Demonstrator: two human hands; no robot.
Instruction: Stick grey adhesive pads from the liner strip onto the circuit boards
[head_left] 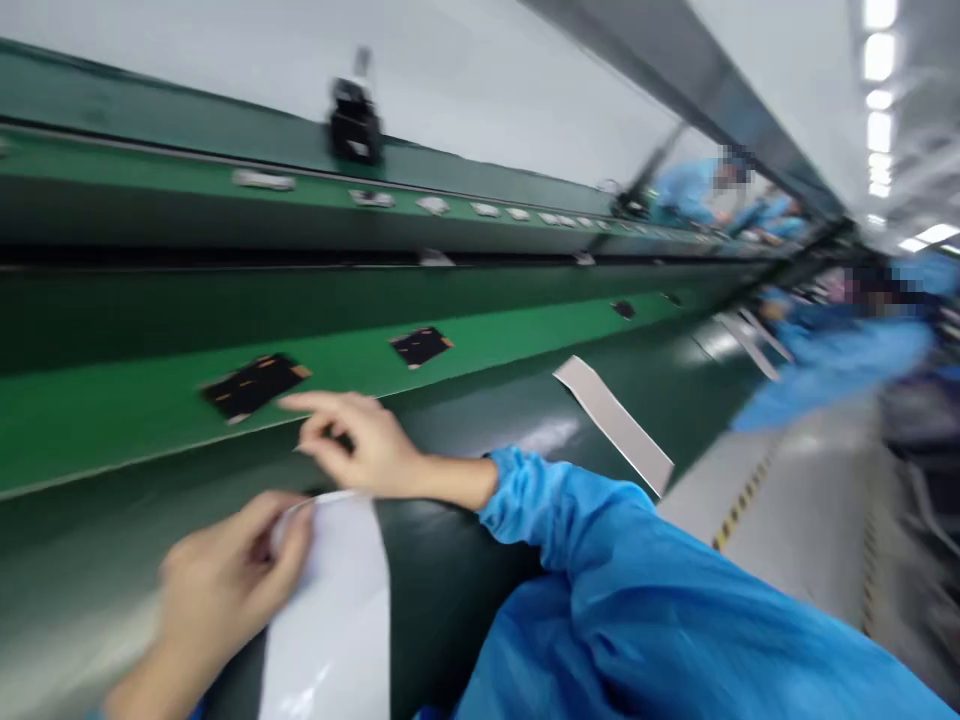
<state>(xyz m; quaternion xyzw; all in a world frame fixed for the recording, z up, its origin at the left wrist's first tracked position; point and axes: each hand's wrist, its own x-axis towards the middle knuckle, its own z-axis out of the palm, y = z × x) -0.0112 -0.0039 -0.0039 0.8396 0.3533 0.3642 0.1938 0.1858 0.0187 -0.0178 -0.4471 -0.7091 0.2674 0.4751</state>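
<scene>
My left hand (240, 570) pinches the top edge of a glossy white sheet (330, 610) that hangs down over the front of the bench. My right hand (360, 440) is just above that edge, its index finger stretched out to the left. The thumb and another finger curl together below it; blur hides whatever small thing may be between them. Beyond the index fingertip, a thin black flat piece with orange tabs (256, 386) lies on the green belt (97, 410). A second black piece (421, 346) lies farther right.
A white strip (615, 420) lies across the dark green bench edge (480, 420). Small pale parts (262, 180) line the upper green shelf, where a black device (354, 125) stands. Co-workers in blue (840, 370) are at the right along the line.
</scene>
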